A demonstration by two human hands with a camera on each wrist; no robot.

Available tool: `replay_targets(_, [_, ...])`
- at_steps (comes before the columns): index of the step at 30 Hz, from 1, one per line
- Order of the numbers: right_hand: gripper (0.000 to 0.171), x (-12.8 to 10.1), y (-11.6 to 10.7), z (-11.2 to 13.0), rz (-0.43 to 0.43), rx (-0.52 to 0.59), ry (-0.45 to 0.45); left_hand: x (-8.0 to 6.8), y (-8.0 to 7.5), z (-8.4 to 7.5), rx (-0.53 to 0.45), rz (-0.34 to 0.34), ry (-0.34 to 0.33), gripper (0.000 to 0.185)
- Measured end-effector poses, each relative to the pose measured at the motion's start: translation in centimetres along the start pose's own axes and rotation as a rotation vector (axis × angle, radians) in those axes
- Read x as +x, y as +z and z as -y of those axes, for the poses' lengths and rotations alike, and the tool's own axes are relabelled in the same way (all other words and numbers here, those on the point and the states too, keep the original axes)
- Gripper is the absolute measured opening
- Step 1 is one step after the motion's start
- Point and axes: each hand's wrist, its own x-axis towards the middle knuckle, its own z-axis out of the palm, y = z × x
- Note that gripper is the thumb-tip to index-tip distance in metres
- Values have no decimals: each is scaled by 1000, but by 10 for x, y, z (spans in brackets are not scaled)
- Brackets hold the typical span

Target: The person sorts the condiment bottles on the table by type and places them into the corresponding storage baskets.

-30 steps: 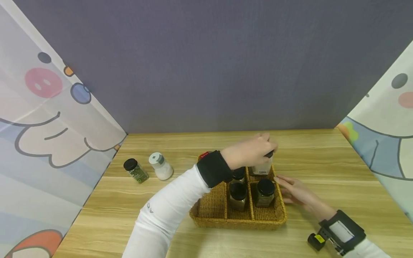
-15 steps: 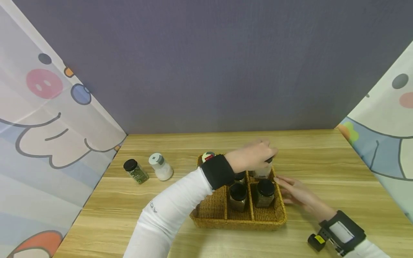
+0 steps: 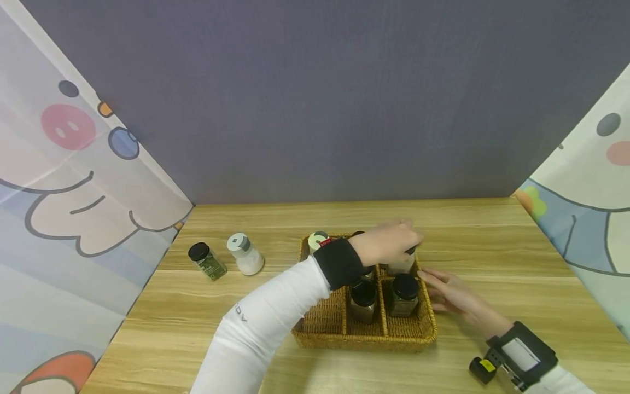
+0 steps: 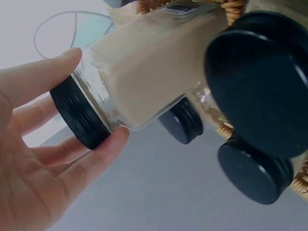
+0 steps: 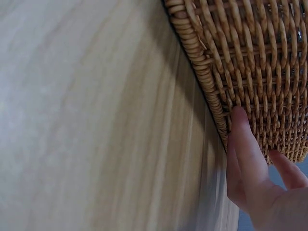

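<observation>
My left hand [image 3: 391, 243] grips the black lid of a glass jar of white powder [image 3: 401, 265], which stands in the back right compartment of a woven wicker basket [image 3: 364, 336]. The left wrist view shows my fingers [image 4: 43, 159] curled round that lid, with the jar body [image 4: 144, 72] pointing into the basket. My right hand [image 3: 455, 295] lies on the table with straight fingers against the basket's right wall. In the right wrist view its fingertips [image 5: 250, 163] touch the weave [image 5: 250, 57].
Two black-lidded jars [image 3: 363, 301] [image 3: 404, 294] stand in the basket's front compartments, and a white-capped jar [image 3: 318, 239] at its back left. A green herb jar [image 3: 206, 260] and a white shaker [image 3: 244, 254] stand on the wooden table [image 3: 492, 241] to the left. Curtains flank both sides.
My left hand has lowered the white powder jar into the back right compartment. My forearm has shifted and uncovered the white-capped jar. The right hand has stayed put.
</observation>
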Motion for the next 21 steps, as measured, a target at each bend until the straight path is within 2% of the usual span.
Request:
replay_targets(7, [76, 0, 0, 0, -1, 3, -2, 4, 7, 2, -89, 24, 1, 17])
replay_targets(14, [76, -1, 0, 0, -7, -7, -5, 8, 14, 0, -58, 45, -12, 18])
replay_targets(21, [74, -1, 2, 1, -16, -18, -8, 9, 18, 0, -86, 61, 4, 15])
